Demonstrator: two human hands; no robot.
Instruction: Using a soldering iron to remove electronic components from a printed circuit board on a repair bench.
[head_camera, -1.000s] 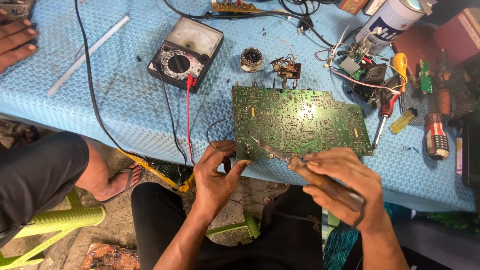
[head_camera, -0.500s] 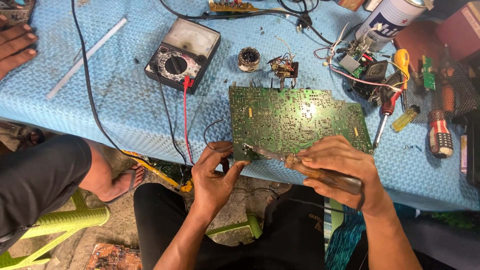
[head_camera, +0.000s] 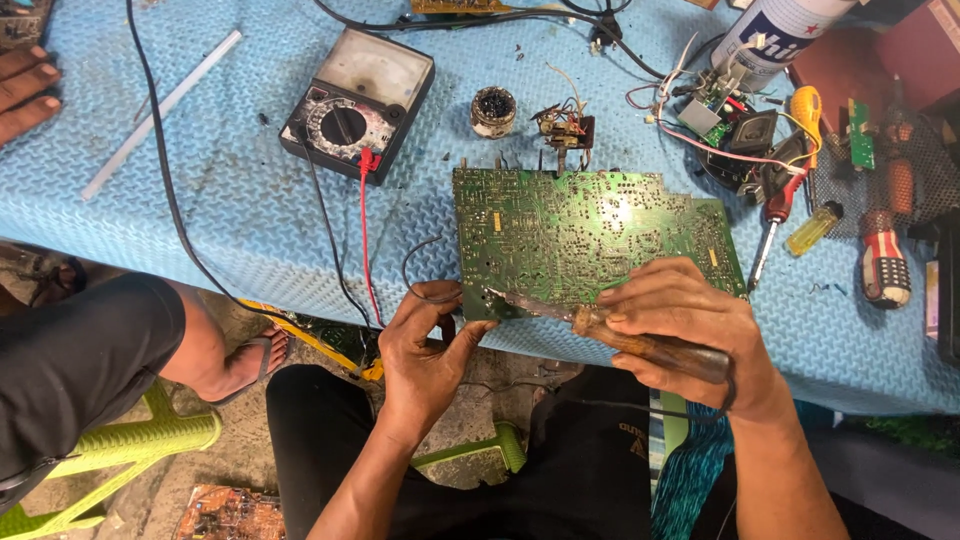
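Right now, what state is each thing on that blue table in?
Circuit board: flat, solder side up.
Soldering iron: held in right hand, tip on board's near-left corner.
Left hand: fingers pinching thin wire.
Multimeter: face up, leads plugged in.
Screwdriver: lying unused.

blue textured tablecloth (head_camera: 230, 215), green plastic stool (head_camera: 150, 445), dirt floor (head_camera: 240, 450)

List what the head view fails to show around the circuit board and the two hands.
- Soldering iron handle: mostly wrapped by the right hand.
- Circuit board near edge: covered by both hands.
- Left hand fingers: what they pinch is too small to tell.
- Spray can: cut off by the top edge.
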